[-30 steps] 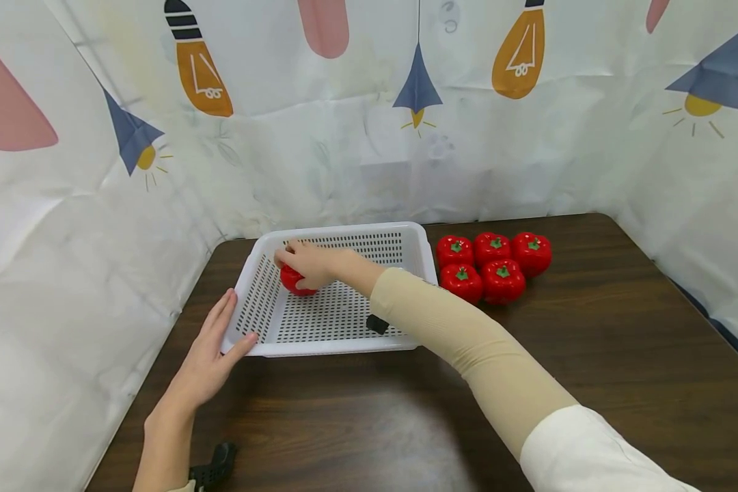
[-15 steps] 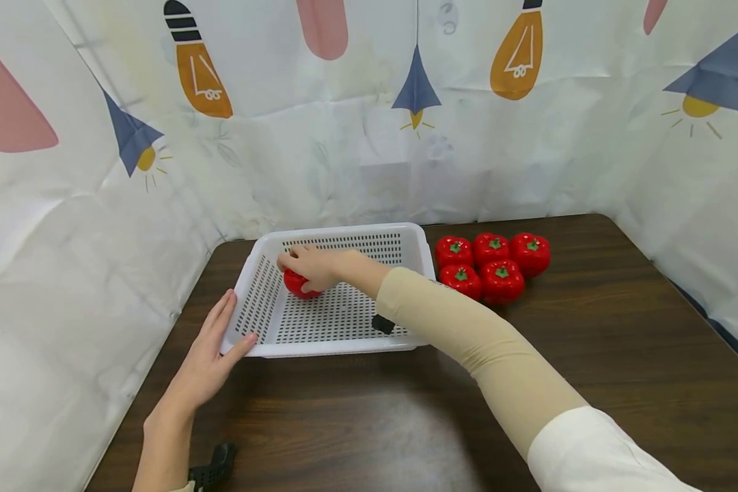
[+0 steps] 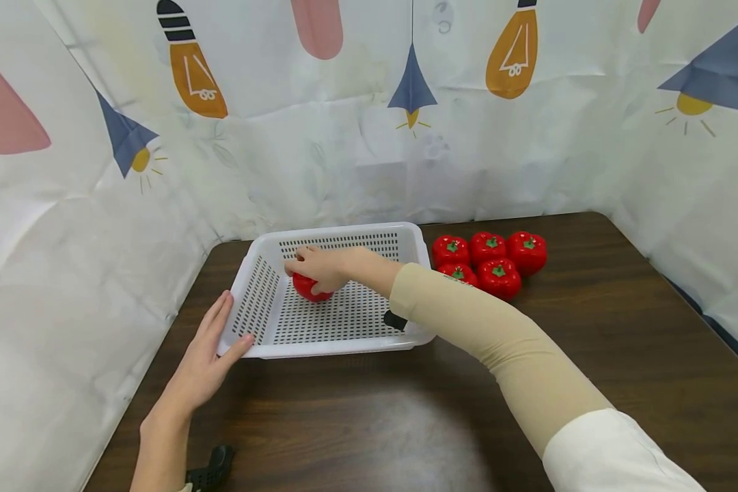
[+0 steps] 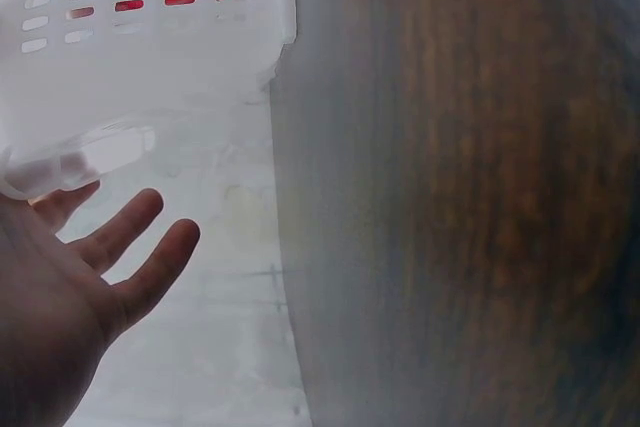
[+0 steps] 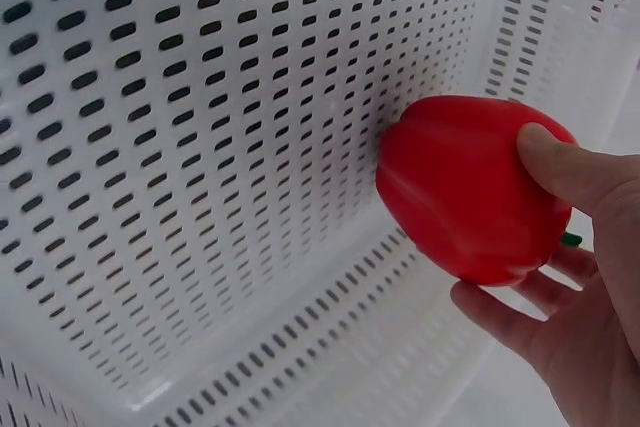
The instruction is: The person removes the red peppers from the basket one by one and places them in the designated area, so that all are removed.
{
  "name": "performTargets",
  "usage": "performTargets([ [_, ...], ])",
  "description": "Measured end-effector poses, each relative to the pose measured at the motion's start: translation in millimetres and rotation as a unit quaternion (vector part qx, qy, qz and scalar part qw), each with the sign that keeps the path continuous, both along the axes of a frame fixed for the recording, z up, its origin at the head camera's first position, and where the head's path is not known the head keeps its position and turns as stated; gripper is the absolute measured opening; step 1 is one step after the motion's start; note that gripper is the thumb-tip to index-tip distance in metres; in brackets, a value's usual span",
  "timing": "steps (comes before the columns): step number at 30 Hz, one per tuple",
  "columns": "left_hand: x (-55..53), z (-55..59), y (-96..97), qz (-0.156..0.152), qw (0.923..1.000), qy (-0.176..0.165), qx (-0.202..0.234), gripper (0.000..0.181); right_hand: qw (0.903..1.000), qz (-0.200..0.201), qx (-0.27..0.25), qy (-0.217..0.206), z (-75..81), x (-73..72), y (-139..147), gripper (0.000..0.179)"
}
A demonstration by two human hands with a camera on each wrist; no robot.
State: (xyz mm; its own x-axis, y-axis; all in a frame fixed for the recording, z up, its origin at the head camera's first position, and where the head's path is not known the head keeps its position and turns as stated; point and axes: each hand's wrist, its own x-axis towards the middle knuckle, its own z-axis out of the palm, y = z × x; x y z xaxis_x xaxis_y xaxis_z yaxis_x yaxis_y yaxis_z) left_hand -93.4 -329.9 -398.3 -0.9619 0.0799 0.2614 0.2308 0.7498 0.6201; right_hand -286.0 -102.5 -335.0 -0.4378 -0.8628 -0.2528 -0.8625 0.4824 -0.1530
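A white perforated plastic basket point(image 3: 338, 350) stands on the dark wooden table. Inside its left half, my right hand point(image 3: 326, 266) grips a red bell pepper point(image 3: 310, 287) from above. The right wrist view has the thumb on one side of the pepper point(image 5: 470, 187) and fingers on the other, with its far end close to the slotted basket floor. Some of its green stem peeks out beside the palm. At the basket's left end my left hand point(image 3: 203, 365) rests against the wall, fingers fairly straight and spread, thumb over the front rim. In the left wrist view those fingers point(image 4: 150, 267) extend beneath the rim.
Several more red bell peppers point(image 3: 498, 277) sit grouped on the table point(image 3: 590, 342) just right of the basket; the right sleeve partly covers one. A patterned white cloth point(image 3: 320, 178) hangs behind and at both sides.
My right hand has shifted slightly to the right inside the basket with the pepper in its grip. The left hand stays at the basket's left end.
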Motion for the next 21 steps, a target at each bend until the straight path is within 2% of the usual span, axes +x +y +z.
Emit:
performTargets([
  [2, 0.2, 0.1, 0.2, 0.001, 1.0000, -0.001, 0.000, 0.083, 1.0000, -0.001, -0.003, -0.003, 2.0, -0.6, 3.8, 0.063],
  [10, -0.4, -0.6, -0.9, -0.003, 1.0000, 0.008, 0.000, 0.083, 0.9994, 0.012, -0.001, 0.032, 11.7, 0.2, 22.9, 0.064],
  [21, -1.5, -0.8, -0.6, -0.006, 0.9999, 0.012, 0.000, 0.083, 0.9986, 0.027, -0.042, 0.018, 30.2, 4.1, 54.3, 0.068],
])
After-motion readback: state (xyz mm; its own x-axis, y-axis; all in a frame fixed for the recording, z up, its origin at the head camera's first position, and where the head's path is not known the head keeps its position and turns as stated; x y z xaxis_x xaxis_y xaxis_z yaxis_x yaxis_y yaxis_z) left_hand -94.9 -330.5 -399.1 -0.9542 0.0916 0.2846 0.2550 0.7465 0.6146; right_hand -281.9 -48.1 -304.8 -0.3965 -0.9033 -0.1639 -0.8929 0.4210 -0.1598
